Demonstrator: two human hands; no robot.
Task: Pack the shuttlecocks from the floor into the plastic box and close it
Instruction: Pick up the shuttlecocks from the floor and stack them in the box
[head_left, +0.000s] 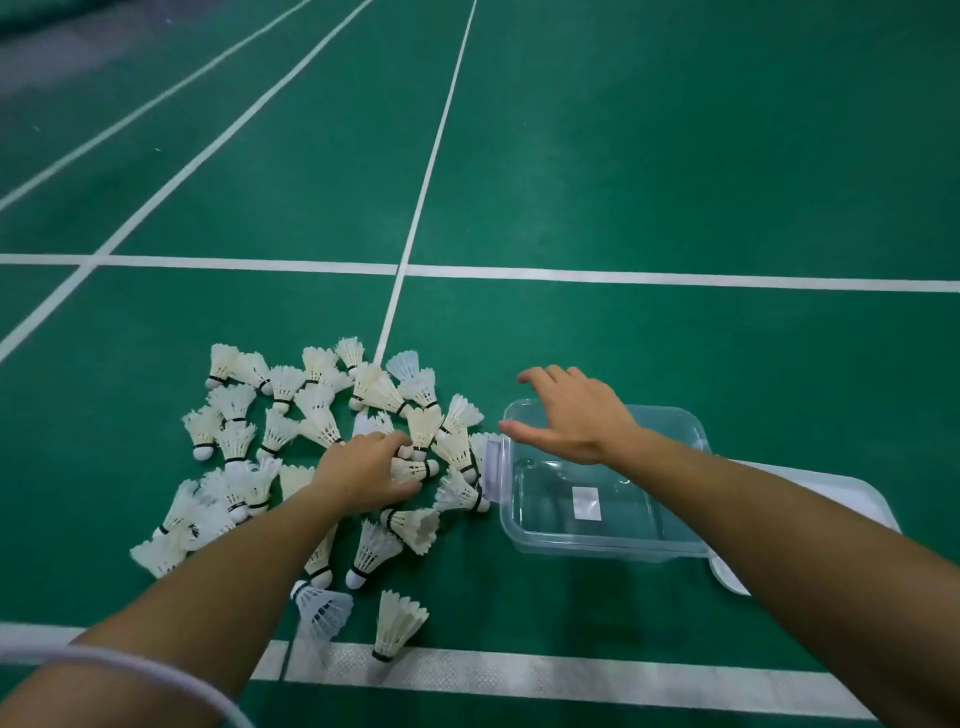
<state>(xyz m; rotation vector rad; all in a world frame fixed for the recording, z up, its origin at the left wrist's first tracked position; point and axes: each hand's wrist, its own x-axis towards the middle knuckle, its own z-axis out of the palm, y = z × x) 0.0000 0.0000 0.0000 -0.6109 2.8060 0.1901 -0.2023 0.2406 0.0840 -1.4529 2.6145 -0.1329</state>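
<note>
Several white feather shuttlecocks (317, 410) lie scattered in a heap on the green court floor, left of centre. My left hand (363, 470) is down in the heap, fingers curled round a shuttlecock (415, 467). To the right stands the clear plastic box (675, 540), open, with only a white label showing through its bottom. My right hand (571, 413) hovers over the box's far left corner, fingers spread and relaxed, holding nothing. The box's lid (831, 488) lies flat on the floor behind and right of the box, partly hidden by my right forearm.
White court lines (415, 208) cross the green floor. A wide white line (519, 670) runs along the near edge below the heap. A bluish plastic shuttlecock (322, 613) lies near that line.
</note>
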